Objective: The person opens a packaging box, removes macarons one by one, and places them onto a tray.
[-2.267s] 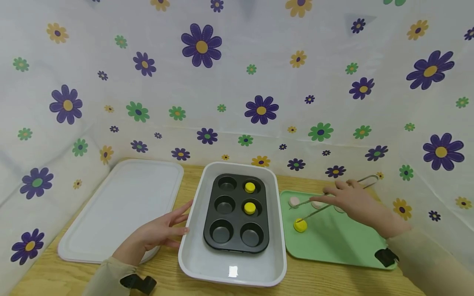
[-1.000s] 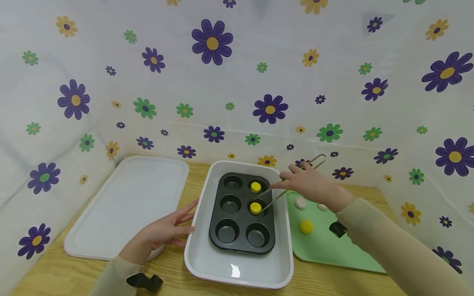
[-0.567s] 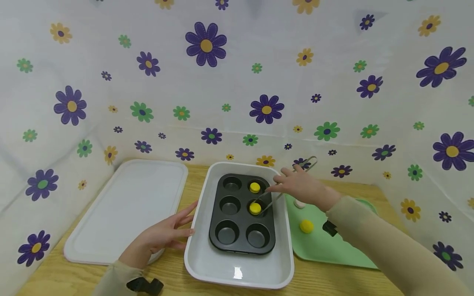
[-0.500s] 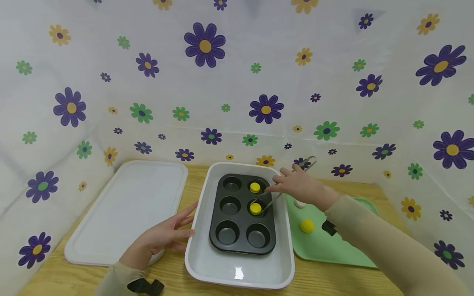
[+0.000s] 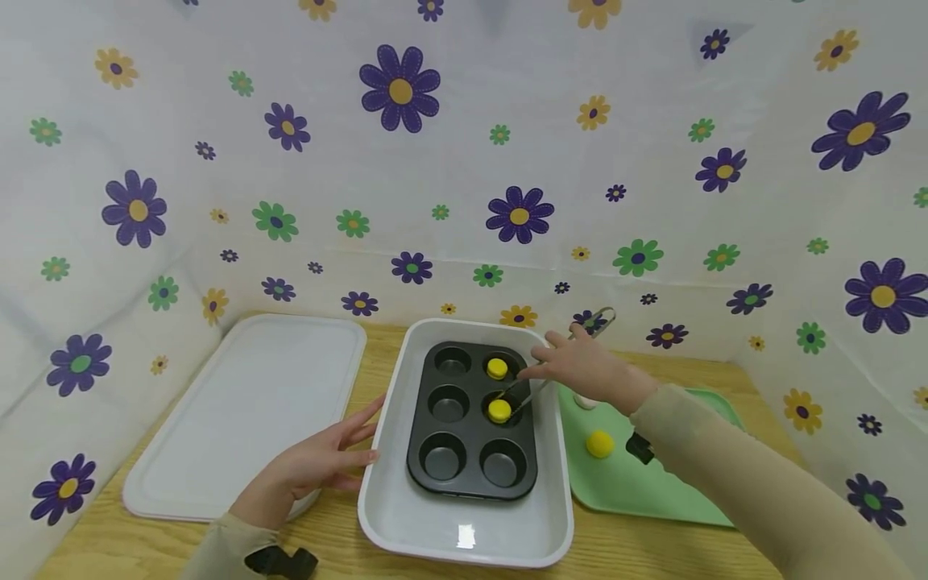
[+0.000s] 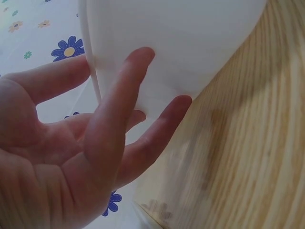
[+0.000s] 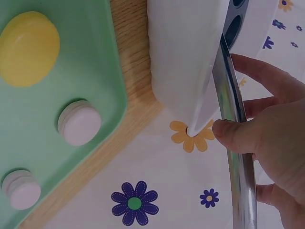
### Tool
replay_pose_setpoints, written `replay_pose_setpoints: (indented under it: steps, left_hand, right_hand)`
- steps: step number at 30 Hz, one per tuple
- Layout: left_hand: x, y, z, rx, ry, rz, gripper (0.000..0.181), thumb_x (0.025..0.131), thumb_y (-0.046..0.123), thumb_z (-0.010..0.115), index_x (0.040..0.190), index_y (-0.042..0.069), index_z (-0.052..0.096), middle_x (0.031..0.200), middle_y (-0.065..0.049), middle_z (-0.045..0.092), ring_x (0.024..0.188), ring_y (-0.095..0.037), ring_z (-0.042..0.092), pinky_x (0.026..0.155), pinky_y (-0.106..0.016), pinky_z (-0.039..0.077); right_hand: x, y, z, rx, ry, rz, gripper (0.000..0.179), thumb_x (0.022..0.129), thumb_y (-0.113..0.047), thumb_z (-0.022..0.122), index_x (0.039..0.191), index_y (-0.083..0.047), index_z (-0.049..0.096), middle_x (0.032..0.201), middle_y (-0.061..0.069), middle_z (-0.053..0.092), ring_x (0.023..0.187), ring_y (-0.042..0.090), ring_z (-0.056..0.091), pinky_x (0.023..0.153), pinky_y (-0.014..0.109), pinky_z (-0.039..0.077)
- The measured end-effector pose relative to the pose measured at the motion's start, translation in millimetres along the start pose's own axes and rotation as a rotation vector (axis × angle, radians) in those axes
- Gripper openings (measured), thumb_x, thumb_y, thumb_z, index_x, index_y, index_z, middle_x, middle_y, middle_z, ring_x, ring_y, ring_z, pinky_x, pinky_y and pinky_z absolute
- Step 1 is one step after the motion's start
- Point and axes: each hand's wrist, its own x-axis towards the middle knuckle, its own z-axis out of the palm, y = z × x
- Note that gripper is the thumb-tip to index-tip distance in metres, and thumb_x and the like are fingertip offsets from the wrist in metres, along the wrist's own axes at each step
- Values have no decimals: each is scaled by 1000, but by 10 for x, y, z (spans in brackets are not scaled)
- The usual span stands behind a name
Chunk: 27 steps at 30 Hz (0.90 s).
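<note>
In the head view my right hand point(image 5: 590, 366) grips metal tongs point(image 7: 242, 176), thumb on one side and fingers on the other. The tips of the tongs stand on either side of a yellow macaron point(image 5: 499, 412) in the middle right cup of a black muffin tin point(image 5: 471, 485); whether they squeeze it I cannot tell. Another yellow macaron point(image 5: 496, 369) sits in the far right cup. The tin lies inside a white tub point(image 5: 406, 532). My left hand point(image 5: 312, 467) touches the tub's left side with spread fingers, seen closely in the left wrist view.
Right of the tub, a green tray point(image 5: 652, 491) bears a yellow round piece point(image 5: 600, 444) and pale pink macarons point(image 7: 82, 125), partly hidden by my right arm. A white tray point(image 5: 246, 419) lies to the left. A flowered sheet point(image 5: 449, 161) hangs behind the table.
My right hand has moved left with the tongs, from the yellow piece on the green tray to the macaron in the tin's middle right cup. My left hand stays at the tub.
</note>
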Motion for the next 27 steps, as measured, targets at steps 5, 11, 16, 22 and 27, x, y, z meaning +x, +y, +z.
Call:
replay_pose_setpoints:
  steps: [5,11,16,22,27]
  left_hand:
    - [-12,-6,-20,2,-11,3,84,100,19,59,160,31,2,164,-25,6,125,-32,57,88,-50,57]
    - [-5,-18,-23,1,-20,7,85,100,18,59,160,30,1,164,-26,5,125,-32,57,88,-50,57]
    - [15,-42,-27,-1,-28,15,84,100,17,58,160,30,1,164,-25,5,124,-32,58,88,-50,57]
    - [28,-43,-38,11,-24,18,85,100,19,59,160,30,1,164,-25,5,123,-30,59,87,-48,58]
    - [14,-39,-30,20,-15,12,85,100,20,60,160,30,1,164,-26,5,122,-29,59,87,-47,59]
  right_hand:
    - [-22,18,-2,-9,-23,25,65,84,-2,74,133,-43,59,114,-4,63,100,24,53,91,58,51]
    - [-98,82,-113,58,-54,57,69,85,-2,74,137,-43,56,118,-5,62,104,24,52,94,60,48]
    - [-217,127,-281,95,-71,83,71,84,-1,74,138,-43,54,120,-3,62,110,27,52,100,67,43]
    - [-442,180,-449,30,-42,123,79,81,6,75,140,-42,52,122,-2,62,108,28,53,98,63,46]
    - [-708,240,-498,33,-25,175,79,80,9,74,139,-40,54,120,-1,62,101,27,51,95,61,46]
